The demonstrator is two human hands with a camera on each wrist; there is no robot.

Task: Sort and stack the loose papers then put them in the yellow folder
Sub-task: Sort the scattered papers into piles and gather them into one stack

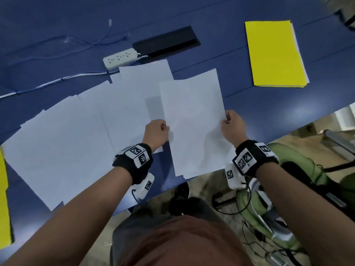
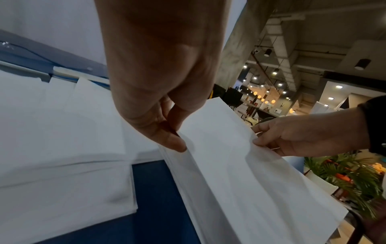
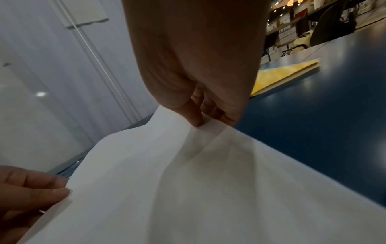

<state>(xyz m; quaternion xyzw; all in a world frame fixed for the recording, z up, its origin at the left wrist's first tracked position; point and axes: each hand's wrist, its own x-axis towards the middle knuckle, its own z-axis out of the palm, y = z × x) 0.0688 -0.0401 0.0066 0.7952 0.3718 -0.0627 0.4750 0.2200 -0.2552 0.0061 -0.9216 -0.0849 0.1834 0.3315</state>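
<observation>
I hold a small stack of white papers (image 1: 194, 123) above the blue table's near edge. My left hand (image 1: 158, 132) pinches its left edge; in the left wrist view the thumb (image 2: 173, 142) presses on top of the stack of papers (image 2: 240, 173). My right hand (image 1: 233, 124) pinches the right edge, fingers curled under the stack of papers (image 3: 167, 173). Several loose white sheets (image 1: 67, 135) lie fanned across the table to the left. The closed yellow folder (image 1: 276, 52) lies flat at the far right, also in the right wrist view as the yellow folder (image 3: 277, 77).
A white power strip (image 1: 120, 58) with its cable and a black cable hatch (image 1: 167, 42) sit beyond the sheets. Another yellow item (image 1: 3, 198) shows at the left edge. A green chair (image 1: 288, 189) and cables stand below the table's near edge.
</observation>
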